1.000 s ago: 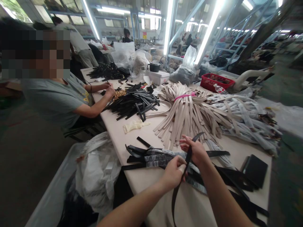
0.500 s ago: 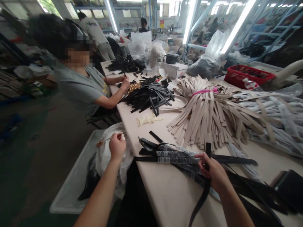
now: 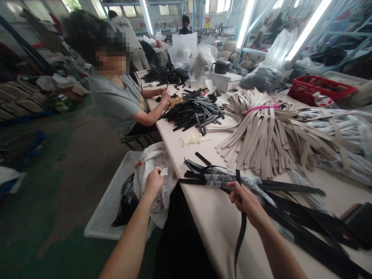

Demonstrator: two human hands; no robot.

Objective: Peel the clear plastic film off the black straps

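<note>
My left hand (image 3: pixel 153 183) is over a white plastic bag (image 3: pixel 159 205) lying in a white plastic bin (image 3: pixel 106 219), and its fingers pinch a small white scrap of film (image 3: pixel 162 171). My right hand (image 3: pixel 247 201) is above the table and is shut around a black belt strap (image 3: pixel 240 236), whose end hangs down past the table edge. Several black belts wrapped in clear plastic (image 3: pixel 221 180) lie just beyond that hand.
Beige straps tied with a pink band (image 3: pixel 267 133) and a pile of black strips (image 3: pixel 197 114) cover the table (image 3: pixel 215 232). A seated co-worker (image 3: pixel 116 100) handles small pieces there with one hand (image 3: pixel 165 97). More black straps lie at right.
My left hand has left the belt and moved to the bag in the bin. My right hand has the strap and has shifted left, and the view has turned to the left.
</note>
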